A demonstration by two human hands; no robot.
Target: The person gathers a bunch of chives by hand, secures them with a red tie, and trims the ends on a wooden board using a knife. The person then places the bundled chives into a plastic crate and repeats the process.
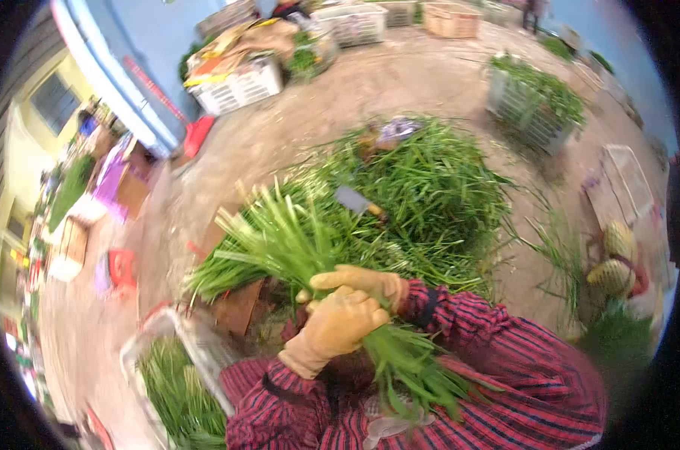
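My left hand (336, 326), in a yellow-tan work glove, is closed around the middle of a bunch of long-leaved greens (299, 236). My right hand (362, 283), gloved alike, grips the same bunch just above the left. Pale stalk ends fan out up and to the left; the leafy ends hang toward my lap at lower right. Beyond my hands lies a big heap of loose greens (437, 187). On that heap rests a broad-bladed knife (353, 199). More greens with pale ends (224, 262) lie left of the bunch.
At lower left stands a white crate (156, 330) holding greens. Another filled crate (528, 120) is at upper right, and a loaded white crate (239, 86) at upper left. Red stool (122, 270) to the left; slippers (616, 259) to the right. Stray leaves litter the floor.
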